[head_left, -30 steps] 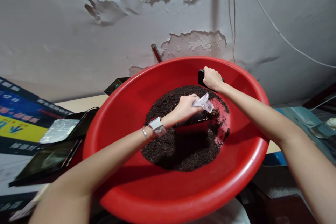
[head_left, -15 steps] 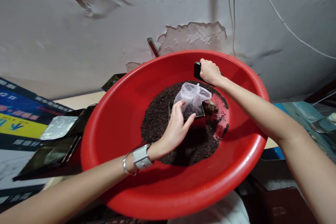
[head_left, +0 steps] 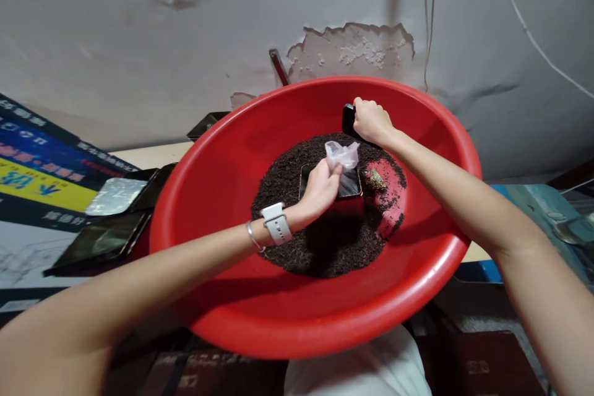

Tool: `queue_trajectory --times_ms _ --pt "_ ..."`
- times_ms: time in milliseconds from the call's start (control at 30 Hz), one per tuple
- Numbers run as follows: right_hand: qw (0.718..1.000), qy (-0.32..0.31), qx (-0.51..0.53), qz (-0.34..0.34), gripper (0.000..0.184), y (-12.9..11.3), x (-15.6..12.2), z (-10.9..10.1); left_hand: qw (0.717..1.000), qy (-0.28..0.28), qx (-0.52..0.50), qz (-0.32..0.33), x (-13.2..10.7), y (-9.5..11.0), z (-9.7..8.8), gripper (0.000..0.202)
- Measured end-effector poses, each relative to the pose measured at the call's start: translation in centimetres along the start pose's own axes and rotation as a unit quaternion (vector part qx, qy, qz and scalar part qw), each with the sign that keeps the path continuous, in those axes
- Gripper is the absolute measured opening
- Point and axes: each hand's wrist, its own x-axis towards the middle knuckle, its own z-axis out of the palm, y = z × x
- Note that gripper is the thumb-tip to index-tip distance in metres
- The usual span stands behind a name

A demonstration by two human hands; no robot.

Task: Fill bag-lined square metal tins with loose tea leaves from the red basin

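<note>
A large red plastic basin holds a heap of dark loose tea leaves. In the middle of the heap sits a small black tin. My left hand is closed on the neck of a clear plastic bag that hangs into the tin. My right hand is wrapped round a black scoop handle at the far side of the basin, just above the leaves. A white watch and a bracelet are on my left wrist.
Dark foil pouches and trays lie left of the basin beside a blue and yellow printed box. A peeling grey wall with thin cables stands behind. A blue-green surface shows at the right.
The bag stood open half a second ago with my left hand beside it; now my left hand has gathered and squeezed its top. My right hand has stayed on the scoop.
</note>
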Motion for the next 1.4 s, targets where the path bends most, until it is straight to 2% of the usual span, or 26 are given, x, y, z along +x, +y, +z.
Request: queue_trajectory --times_ms 133,267,333,433,467,567,633,700,767,900,1033,1133,1200,1300,1400 --pt "1.0 0.001 -0.003 -0.004 0.039 0.0 0.0 0.0 0.997 -0.009 -0.081 -0.01 0.4 -1.1 -0.5 0.03" --pt "1.0 -0.001 -0.009 -0.005 0.039 0.0 0.0 0.0 0.996 -0.017 -0.075 -0.033 1.9 -1.2 -0.9 0.031" --pt "1.0 -0.003 -0.012 -0.006 0.039 0.0 0.0 -0.1 0.999 -0.032 -0.014 -0.02 2.9 -0.8 -1.0 0.023" --pt "1.0 -0.004 -0.017 -0.01 0.039 0.0 -0.1 -0.1 0.989 -0.049 0.135 0.045 3.6 0.2 -1.4 0.007" --pt "1.0 -0.003 -0.016 -0.012 0.039 0.0 -0.1 0.0 0.98 -0.051 0.182 0.065 3.5 0.6 -1.4 0.009" --pt "1.0 0.0 -0.011 -0.016 0.038 0.0 -0.1 0.0 0.944 -0.023 0.306 0.118 2.6 1.7 -1.5 0.034" --pt "1.0 0.0 -0.011 -0.02 0.037 -0.1 -0.1 0.0 0.912 -0.008 0.377 0.162 1.6 2.1 -1.3 0.033" --pt "1.0 -0.001 -0.013 -0.025 0.037 -0.1 -0.1 0.1 0.883 -0.035 0.426 0.195 0.7 2.3 -1.0 0.031" --pt "0.999 -0.002 -0.015 -0.028 0.038 -0.2 0.0 0.1 0.871 -0.08 0.446 0.19 0.1 2.3 -0.8 0.037" --pt "0.999 -0.002 -0.017 -0.033 0.039 -0.1 0.0 0.3 0.89 -0.13 0.404 0.167 -0.2 2.2 -0.5 0.031" --pt "0.999 -0.009 -0.017 -0.035 0.039 -0.1 0.0 0.4 0.916 -0.117 0.351 0.153 0.3 1.8 -0.3 0.026" --pt "0.999 -0.013 -0.015 -0.03 0.039 -0.1 0.0 0.3 0.961 -0.111 0.236 0.089 0.8 1.5 -0.2 0.02" --pt "1.0 -0.014 -0.01 -0.02 0.038 0.0 0.1 0.0 0.983 -0.138 0.119 0.026 1.2 1.4 -0.5 0.026" --pt "1.0 0.001 0.005 -0.008 0.039 0.5 0.4 -0.5 0.974 -0.223 -0.006 -0.021 1.8 1.5 -1.2 0.035" --pt "0.999 0.048 0.019 -0.003 0.04 1.2 0.8 -1.0 0.965 -0.261 -0.001 -0.014 2.2 1.9 -1.6 0.041"
